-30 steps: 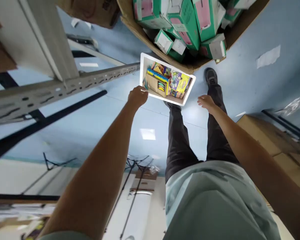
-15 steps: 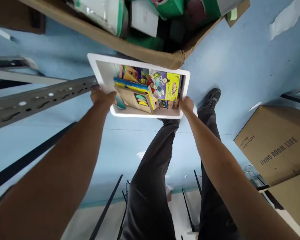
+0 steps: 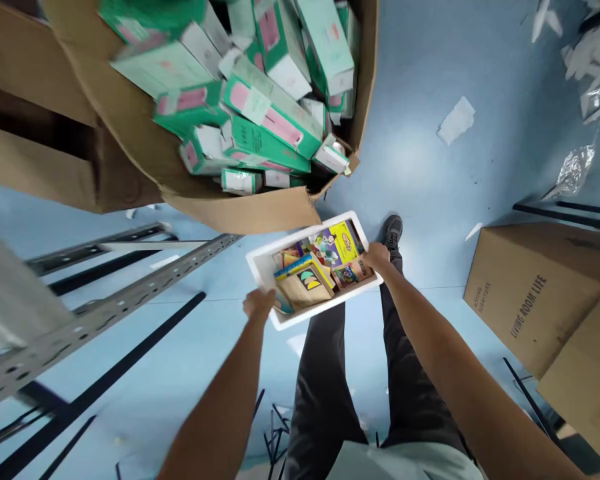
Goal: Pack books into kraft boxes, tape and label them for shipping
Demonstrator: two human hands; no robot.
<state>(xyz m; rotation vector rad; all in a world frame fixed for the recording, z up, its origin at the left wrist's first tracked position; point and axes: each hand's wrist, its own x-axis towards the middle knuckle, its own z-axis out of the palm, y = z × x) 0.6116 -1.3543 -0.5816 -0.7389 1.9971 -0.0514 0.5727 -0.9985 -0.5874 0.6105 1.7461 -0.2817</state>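
Observation:
Between my two hands hangs a white plastic bin (image 3: 260, 262), tilted so its right end is higher in the view. My left hand (image 3: 260, 305) is closed on its left end, and my right hand (image 3: 376, 257) grips the right end. Inside lie several packs and books: a yellow and purple pack (image 3: 344, 241), a brown box (image 3: 304, 288) with a dark picture, a blue and yellow book (image 3: 294, 266) and a small colourful pack (image 3: 353, 272). My fingertips are partly hidden by the bin's rim.
Just beyond the bin stands a large cardboard box (image 3: 245, 212) full of green and white cartons (image 3: 275, 120). Metal shelf rails (image 3: 105, 293) run along the left. At right sits a closed brown carton (image 3: 520, 293). Paper scraps (image 3: 457, 121) lie on the blue floor.
The bin has moved lower in the view and tipped, its left end now lower. My view has shifted, showing more of the large cardboard box and its cartons. Both hands keep their hold.

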